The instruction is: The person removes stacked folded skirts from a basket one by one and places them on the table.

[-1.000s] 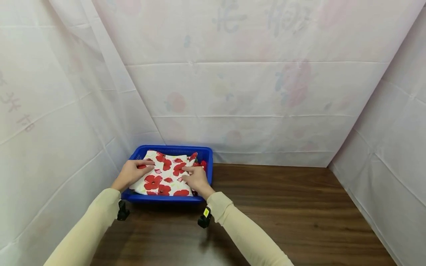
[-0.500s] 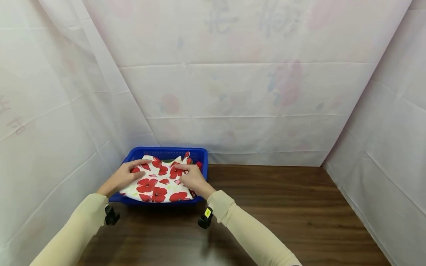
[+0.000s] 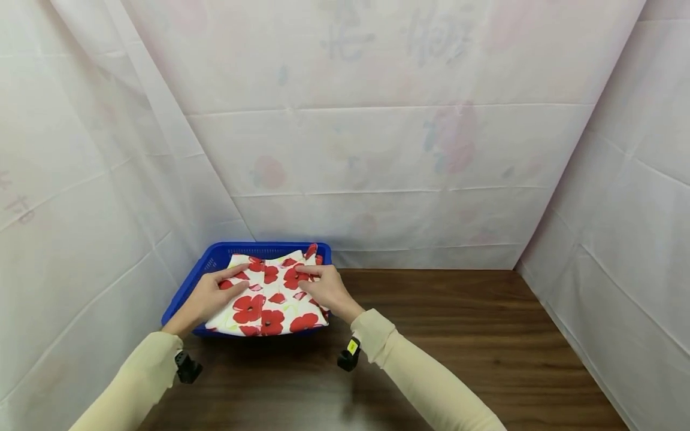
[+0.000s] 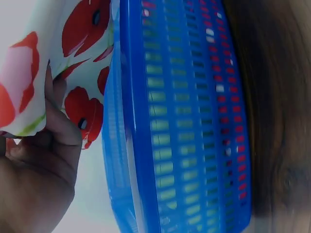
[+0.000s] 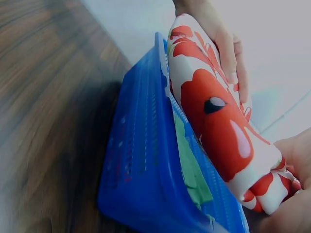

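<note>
A folded white cloth (image 3: 269, 299) printed with large red poppies is held level over the blue basket (image 3: 215, 257), overlapping its front rim in the head view. My left hand (image 3: 218, 293) grips its left side, some fingers tucked beneath the fabric in the left wrist view. At the right side, my right hand (image 3: 327, 290) holds the other end, with thumb and forefinger on top. Seen from the right wrist, the cloth (image 5: 214, 116) is a thick folded bundle raised above the rim, and the left hand (image 5: 218, 43) lies at its far end.
Green fabric (image 5: 189, 165) lies inside the basket under the cloth, and red shows through the basket's slots in the left wrist view. A brown wooden table (image 3: 458, 335) carries the basket. White printed sheets (image 3: 377, 149) enclose the back and both sides.
Both hands have taken hold of the poppy cloth and lifted it out of the basket, where it lay flat; it now covers the front rim. The head view has shifted slightly.
</note>
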### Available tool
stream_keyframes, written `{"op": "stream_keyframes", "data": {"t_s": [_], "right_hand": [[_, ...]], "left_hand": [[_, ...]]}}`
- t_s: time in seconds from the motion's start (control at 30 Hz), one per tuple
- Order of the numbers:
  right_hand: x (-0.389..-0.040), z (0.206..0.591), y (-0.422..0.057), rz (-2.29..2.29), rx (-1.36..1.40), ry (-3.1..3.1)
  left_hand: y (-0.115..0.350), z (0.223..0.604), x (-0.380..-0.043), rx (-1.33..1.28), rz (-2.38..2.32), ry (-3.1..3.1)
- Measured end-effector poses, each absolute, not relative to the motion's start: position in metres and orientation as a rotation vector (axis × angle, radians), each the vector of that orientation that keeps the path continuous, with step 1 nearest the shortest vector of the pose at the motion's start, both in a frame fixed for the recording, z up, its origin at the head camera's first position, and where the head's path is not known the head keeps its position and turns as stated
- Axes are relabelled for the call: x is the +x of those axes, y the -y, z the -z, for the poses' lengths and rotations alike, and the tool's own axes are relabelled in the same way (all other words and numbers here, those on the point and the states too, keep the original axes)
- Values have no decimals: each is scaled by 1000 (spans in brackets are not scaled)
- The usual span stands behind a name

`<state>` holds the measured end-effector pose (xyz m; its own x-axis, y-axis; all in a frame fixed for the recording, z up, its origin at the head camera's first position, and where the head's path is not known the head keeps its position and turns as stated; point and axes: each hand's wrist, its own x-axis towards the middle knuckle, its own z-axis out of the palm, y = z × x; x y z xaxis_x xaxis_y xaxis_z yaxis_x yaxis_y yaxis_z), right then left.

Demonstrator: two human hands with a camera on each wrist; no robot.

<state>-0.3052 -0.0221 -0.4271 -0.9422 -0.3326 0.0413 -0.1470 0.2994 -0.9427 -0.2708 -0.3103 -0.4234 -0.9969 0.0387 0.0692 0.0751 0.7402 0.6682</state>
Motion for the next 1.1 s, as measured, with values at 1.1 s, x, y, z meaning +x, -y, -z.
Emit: {"op": "stream_keyframes", "data": {"t_s": [1.1], "right_hand": [[-325,424,-92,1614,-409,-2592]], "left_hand": [[185,434,-292,-292,1227,2734]]}}
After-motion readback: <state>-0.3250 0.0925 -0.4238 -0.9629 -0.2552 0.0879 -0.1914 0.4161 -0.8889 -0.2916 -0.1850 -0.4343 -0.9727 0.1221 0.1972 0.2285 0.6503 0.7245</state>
